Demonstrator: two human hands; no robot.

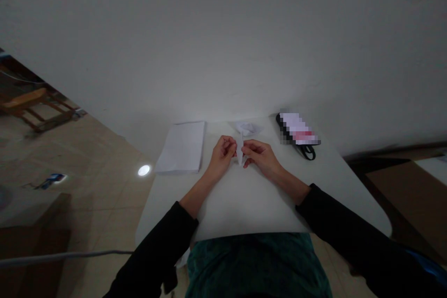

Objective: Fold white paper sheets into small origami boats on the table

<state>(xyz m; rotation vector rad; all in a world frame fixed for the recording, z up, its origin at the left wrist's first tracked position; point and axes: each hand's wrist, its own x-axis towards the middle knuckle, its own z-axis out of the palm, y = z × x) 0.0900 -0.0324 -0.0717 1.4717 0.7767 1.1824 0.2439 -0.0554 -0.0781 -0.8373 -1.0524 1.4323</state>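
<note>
L hand [223,149] and R hand [259,153] both pinch the folded paper [240,151], fingertips close together, one each side; it's held upright over the mid worktop [240,209]. Risks: uneven pull btwn hands could tear it, too hard a pinch could crush it or crease it askew, & a loose grip could let folds spring open. White paper piece [247,128] sits just beyond, so a far-side knuckle bump might shift it. Worktop's white w/ rounded near corners, far edge by a pale wall [223,46]. Paper stack [183,146] at L; phone [298,128] w/ black strap [308,152] far R. Tiled floor [115,195] & wooden chair [28,102] off L; light's dim.
</note>
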